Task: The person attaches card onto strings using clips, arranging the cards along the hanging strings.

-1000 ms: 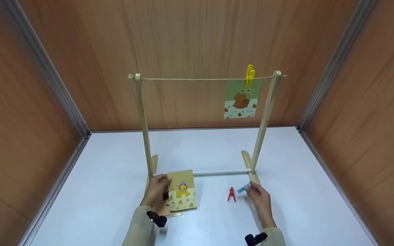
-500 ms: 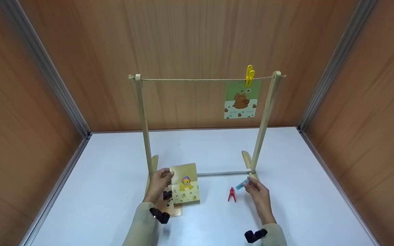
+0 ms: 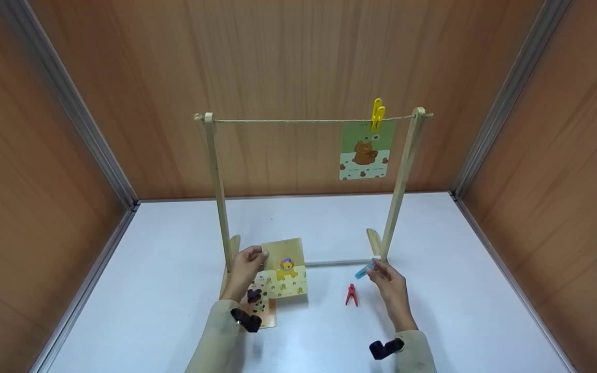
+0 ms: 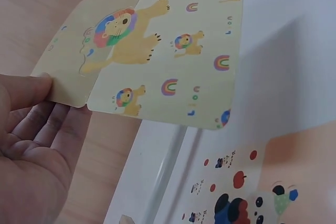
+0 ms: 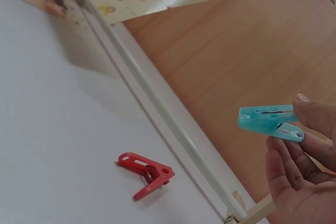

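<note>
My left hand (image 3: 243, 273) pinches a yellow lion card (image 3: 287, 274) by its left edge, thumb on the printed face, and holds it up off the table. In the left wrist view the lion card (image 4: 157, 56) shows a rainbow-maned lion and small rainbows. Below it lies a peach card (image 3: 266, 314) with a panda-like figure, partly covered by my left hand and wrist. My right hand (image 3: 389, 287) pinches a light blue clothespin (image 3: 365, 270) between thumb and fingers; in the right wrist view this clothespin (image 5: 268, 120) points left. A red clothespin (image 5: 148, 174) rests on the white table, left of my right hand.
A wooden frame with two posts (image 3: 403, 181) stands ahead, a string (image 3: 288, 121) tied across its top and a pale bar (image 3: 337, 262) low down. A yellow clothespin (image 3: 378, 115) holds a green bear card (image 3: 365, 155) on the string's right part. Wood panels (image 3: 288, 57) enclose the table.
My left hand has lifted the lion card up and slightly right, uncovering more of the peach card. My right hand has moved forward with the blue clothespin. The red clothespin has stayed put.
</note>
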Available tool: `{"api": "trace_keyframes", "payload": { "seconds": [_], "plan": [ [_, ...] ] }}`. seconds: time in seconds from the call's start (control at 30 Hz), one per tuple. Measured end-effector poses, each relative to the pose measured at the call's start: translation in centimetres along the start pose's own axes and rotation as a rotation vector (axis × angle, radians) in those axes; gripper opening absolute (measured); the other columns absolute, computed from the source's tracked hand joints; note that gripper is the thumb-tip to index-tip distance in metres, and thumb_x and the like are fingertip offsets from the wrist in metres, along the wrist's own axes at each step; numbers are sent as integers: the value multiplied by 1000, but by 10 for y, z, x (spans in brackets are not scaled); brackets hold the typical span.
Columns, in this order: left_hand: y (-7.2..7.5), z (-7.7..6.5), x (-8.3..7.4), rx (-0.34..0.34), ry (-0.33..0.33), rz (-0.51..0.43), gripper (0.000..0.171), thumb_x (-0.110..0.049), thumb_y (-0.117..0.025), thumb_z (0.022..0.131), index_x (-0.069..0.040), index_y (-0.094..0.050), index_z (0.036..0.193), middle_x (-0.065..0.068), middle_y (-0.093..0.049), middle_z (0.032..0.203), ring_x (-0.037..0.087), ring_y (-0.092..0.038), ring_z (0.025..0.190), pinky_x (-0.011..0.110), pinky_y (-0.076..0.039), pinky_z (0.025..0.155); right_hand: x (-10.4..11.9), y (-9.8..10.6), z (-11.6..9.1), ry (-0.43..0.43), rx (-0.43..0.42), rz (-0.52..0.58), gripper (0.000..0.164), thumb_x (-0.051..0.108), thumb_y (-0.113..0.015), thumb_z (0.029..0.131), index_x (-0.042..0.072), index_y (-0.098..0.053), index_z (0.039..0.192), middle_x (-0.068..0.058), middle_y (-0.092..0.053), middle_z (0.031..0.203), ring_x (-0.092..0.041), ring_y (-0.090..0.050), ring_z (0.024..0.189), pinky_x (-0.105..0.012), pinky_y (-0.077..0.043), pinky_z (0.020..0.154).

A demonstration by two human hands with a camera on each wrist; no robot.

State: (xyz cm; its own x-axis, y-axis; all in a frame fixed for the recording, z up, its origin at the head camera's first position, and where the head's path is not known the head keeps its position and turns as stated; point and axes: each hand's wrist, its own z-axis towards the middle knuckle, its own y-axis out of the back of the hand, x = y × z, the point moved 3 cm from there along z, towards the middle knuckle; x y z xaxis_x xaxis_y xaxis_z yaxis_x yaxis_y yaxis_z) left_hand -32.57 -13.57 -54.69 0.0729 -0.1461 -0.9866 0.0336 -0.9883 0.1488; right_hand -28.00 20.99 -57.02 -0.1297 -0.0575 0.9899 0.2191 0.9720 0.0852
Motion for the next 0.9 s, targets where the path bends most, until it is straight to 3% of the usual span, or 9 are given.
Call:
{"api": "trace_keyframes", "payload": {
  "seconds": [0.2,0.47,0.9],
  "plan": [
    [-2,2,-12,-18,-47,-45,26,-13,-55,97,3,-61,116,17,-69,106,17,-67,91,32,-56,82,10,-2,1,25,12,-13,49,25,-69,89,6,-55,132,-15,-57,130,-22,-56,120,-31,-45,103],
    [-4,7,-25,-18,-93,-68,27,-11,-56,97,6,-61,117,17,-69,103,15,-67,86,31,-56,80,25,-3,4,77,26,5,49,24,-71,87,6,-57,130,-12,-60,123,-12,-60,106,-19,-48,93],
    [-10,11,-51,-28,-159,-88,26,-11,-56,97,5,-62,116,18,-70,103,15,-67,85,28,-56,80,54,-13,8,113,55,-15,45,20,-70,88,8,-59,130,-9,-60,120,-10,-59,102,-17,-49,88]
  ]
}}
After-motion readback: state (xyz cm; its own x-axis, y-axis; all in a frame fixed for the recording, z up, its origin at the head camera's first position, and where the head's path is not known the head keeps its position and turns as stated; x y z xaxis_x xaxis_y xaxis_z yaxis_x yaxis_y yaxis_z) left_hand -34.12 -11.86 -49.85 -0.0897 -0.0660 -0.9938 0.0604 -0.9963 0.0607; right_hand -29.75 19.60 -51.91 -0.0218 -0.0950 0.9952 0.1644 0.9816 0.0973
